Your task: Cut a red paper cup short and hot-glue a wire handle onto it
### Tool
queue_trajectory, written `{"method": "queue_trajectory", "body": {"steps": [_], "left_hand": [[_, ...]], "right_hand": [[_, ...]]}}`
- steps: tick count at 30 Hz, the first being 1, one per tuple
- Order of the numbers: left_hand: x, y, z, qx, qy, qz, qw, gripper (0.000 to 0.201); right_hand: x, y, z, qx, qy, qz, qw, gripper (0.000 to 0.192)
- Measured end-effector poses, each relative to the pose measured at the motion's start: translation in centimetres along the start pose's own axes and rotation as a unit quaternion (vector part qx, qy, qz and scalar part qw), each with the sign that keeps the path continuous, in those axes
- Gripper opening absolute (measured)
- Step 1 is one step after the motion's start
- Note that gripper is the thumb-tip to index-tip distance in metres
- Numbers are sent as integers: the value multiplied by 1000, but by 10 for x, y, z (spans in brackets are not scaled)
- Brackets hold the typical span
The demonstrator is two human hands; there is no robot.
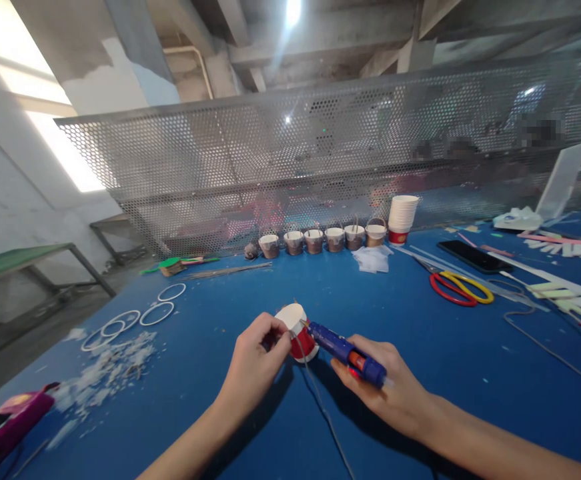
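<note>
A small red and white paper cup (pixel 303 347) stands slightly tilted on the table with a flat-looking white end up. At the near left side of its top edge, my left hand (pixel 263 350) is closed, thumb and finger pinching a thin grey cord (pixel 323 400) against the cup. From there the cord trails down toward me. My right hand (pixel 387 380) is wrapped round a blue hot glue gun (pixel 337 343), its nozzle at the upper right edge of the cup. A red light glows under the gun's body.
Behind stand several brown-wrapped cups (pixel 314 242), a stack of paper cups (pixel 403 217) and white sheets (pixel 373 259). Scissors (pixel 454 288) and a phone (pixel 474 257) lie right. White rings (pixel 157 313), scraps (pixel 115 363) and a magenta tool (pixel 17 420) lie left. A perforated metal screen (pixel 250 167) borders the back.
</note>
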State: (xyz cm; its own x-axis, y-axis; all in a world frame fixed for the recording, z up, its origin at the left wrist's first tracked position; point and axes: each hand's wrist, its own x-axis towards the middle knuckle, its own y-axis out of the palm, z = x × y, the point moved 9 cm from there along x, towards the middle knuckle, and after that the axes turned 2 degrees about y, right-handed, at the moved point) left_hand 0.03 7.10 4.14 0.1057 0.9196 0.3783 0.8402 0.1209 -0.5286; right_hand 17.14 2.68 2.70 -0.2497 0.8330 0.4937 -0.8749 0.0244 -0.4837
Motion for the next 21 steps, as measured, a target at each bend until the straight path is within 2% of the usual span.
{"method": "queue_trajectory", "body": {"steps": [7,13,21], "left_hand": [[0,0,0,-10,1,15,1000,18],[1,-1,-1,-14,-1,13,1000,18],[2,0,-2,-24,3,19,1000,19]], "right_hand": [[-2,5,9,2,-31,21,999,22],[-1,1,2,4,-1,2,1000,23],[-5,8,7,13,-24,30,999,20]]}}
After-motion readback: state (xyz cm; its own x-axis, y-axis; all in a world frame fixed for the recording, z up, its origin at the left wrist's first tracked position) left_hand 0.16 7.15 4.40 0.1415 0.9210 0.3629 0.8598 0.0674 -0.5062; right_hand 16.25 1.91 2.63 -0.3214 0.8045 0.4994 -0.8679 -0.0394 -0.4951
